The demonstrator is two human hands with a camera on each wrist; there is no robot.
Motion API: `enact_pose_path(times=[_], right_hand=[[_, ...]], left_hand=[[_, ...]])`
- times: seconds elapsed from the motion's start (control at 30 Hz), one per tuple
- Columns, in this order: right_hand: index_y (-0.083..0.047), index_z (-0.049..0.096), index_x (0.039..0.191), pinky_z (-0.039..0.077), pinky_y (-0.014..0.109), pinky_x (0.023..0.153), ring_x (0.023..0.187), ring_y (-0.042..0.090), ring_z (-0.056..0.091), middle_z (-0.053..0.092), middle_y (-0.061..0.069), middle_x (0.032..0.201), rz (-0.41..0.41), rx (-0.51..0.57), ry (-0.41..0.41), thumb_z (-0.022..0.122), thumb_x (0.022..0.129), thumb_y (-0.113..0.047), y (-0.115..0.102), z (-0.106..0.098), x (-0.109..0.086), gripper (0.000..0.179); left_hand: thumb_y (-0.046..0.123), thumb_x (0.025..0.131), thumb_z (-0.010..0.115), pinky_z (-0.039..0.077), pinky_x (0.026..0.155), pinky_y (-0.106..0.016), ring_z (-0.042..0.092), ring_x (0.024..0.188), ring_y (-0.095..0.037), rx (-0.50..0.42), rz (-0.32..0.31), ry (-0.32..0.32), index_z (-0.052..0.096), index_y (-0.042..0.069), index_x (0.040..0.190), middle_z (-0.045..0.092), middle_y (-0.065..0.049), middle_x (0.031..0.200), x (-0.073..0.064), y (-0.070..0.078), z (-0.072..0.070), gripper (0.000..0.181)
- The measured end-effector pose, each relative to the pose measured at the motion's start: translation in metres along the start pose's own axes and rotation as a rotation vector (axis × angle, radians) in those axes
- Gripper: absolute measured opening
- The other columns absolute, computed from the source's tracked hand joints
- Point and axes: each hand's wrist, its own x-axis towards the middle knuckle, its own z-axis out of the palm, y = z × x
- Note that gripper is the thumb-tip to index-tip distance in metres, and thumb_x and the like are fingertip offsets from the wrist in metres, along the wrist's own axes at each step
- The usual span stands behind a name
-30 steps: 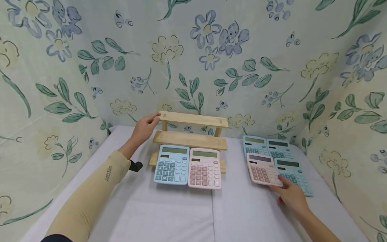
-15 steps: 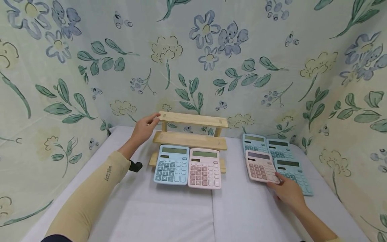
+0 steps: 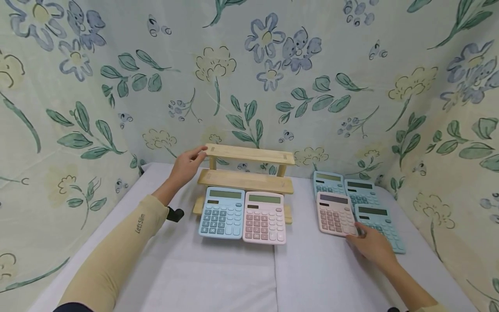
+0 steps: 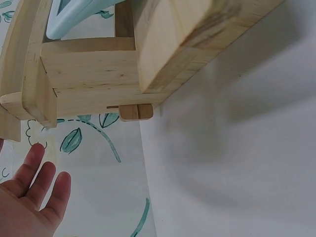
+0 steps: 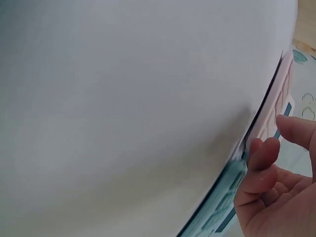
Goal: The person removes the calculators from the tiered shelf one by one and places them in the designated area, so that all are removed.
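Observation:
My left hand [image 3: 186, 168] is at the left end of the top board of a stepped wooden shelf [image 3: 249, 153], fingertips right at the board's edge. In the left wrist view its fingers [image 4: 60, 190] are loosely extended below the wood. My right hand [image 3: 372, 246] has thumb and fingers about the lower right corner of a pink calculator [image 3: 335, 212], which lies low over the table in the right wrist view. A light blue calculator [image 3: 221, 212] and another pink calculator [image 3: 264, 216] lean side by side on the shelf's lowest step.
Several blue calculators lie around the pink one: one behind it [image 3: 328, 182], one at the back right [image 3: 361, 192], one beside my right hand [image 3: 380, 224]. A white cloth [image 3: 218, 277] covers the table. Floral curtains [image 3: 249, 65] enclose the back and sides.
The pink calculator at my right hand has shifted slightly left and back, and now lies straighter. My right hand moved a little with it. The left hand stays put.

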Motion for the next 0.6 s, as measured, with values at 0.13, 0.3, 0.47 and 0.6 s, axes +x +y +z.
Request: enact_pose_path(times=[0.13, 0.3, 0.47, 0.6], right_hand=[[0.004, 0.043, 0.147, 0.044, 0.036, 0.064, 0.078, 0.026, 0.056, 0.063, 0.018, 0.092, 0.014, -0.013, 0.037, 0.070, 0.091, -0.039, 0.013, -0.010, -0.001, 0.075], [0.005, 0.043, 0.145, 0.044, 0.041, 0.067, 0.084, 0.033, 0.055, 0.059, 0.024, 0.100, 0.063, -0.027, 0.111, 0.073, 0.088, -0.042, 0.038, -0.022, -0.004, 0.080], [0.009, 0.030, 0.149, 0.044, 0.063, 0.087, 0.107, 0.055, 0.047, 0.032, 0.043, 0.129, 0.184, -0.037, 0.108, 0.077, 0.080, -0.057, 0.055, -0.028, -0.007, 0.107], [0.013, 0.021, 0.151, 0.038, 0.069, 0.099, 0.118, 0.062, 0.039, 0.027, 0.047, 0.135, 0.231, -0.034, 0.048, 0.078, 0.076, -0.061, 0.065, -0.029, -0.006, 0.120]], left_hand=[[0.058, 0.102, 0.046, 0.046, 0.086, -0.044, 0.054, 0.114, -0.026, -0.009, -0.004, -0.003, 0.051, 0.037, 0.148, 0.060, -0.008, 0.135, 0.000, 0.001, 0.000, 0.051], [0.058, 0.102, 0.046, 0.046, 0.085, -0.044, 0.054, 0.114, -0.026, -0.016, -0.007, -0.002, 0.051, 0.037, 0.148, 0.060, -0.008, 0.136, 0.000, 0.002, -0.001, 0.050], [0.059, 0.102, 0.046, 0.046, 0.086, -0.043, 0.054, 0.115, -0.026, -0.017, -0.007, -0.005, 0.051, 0.037, 0.148, 0.059, -0.007, 0.139, 0.000, 0.000, -0.001, 0.051], [0.059, 0.101, 0.046, 0.046, 0.086, -0.044, 0.054, 0.116, -0.026, -0.013, -0.003, -0.010, 0.051, 0.037, 0.148, 0.058, -0.008, 0.139, 0.000, 0.000, 0.000, 0.052]])
